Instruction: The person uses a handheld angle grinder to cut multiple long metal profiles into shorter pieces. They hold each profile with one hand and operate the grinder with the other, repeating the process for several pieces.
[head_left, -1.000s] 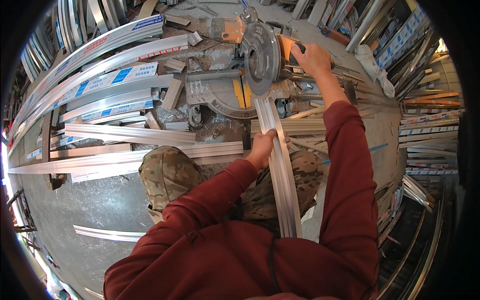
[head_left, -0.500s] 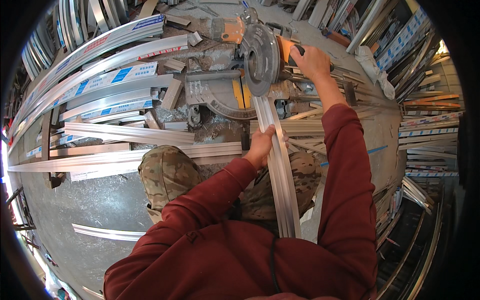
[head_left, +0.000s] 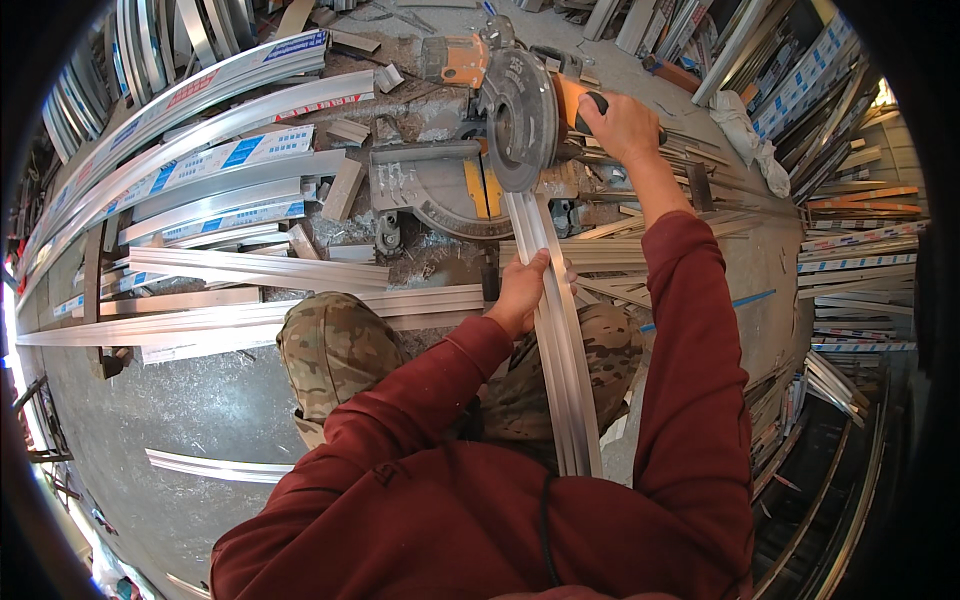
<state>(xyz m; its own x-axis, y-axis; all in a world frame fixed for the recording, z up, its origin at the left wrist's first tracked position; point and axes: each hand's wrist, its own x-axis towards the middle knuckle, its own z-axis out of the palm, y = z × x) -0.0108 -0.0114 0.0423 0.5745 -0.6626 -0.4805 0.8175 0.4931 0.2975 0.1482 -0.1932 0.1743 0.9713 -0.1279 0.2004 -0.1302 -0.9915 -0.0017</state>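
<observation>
A miter saw (head_left: 520, 120) with a round grey guard and orange body stands in front of me. My right hand (head_left: 622, 128) is wrapped round its black and orange handle (head_left: 590, 108). Below the guard, a long grooved silver metal profile (head_left: 565, 370) runs from the saw back toward my body, between my knees. Its far end meets the underside of the guard, and whether the blade touches it cannot be seen. My left hand (head_left: 522, 290) grips the profile from its left side, close to the saw's round base (head_left: 430, 190) with the yellow insert (head_left: 480, 190).
Long metal profiles (head_left: 220, 160), some with blue and white film, lie stacked at the left. More lengths (head_left: 860, 260) are piled along the right. Short offcuts (head_left: 345, 188) and metal shavings lie round the saw. A single profile (head_left: 215, 465) rests on the floor at lower left.
</observation>
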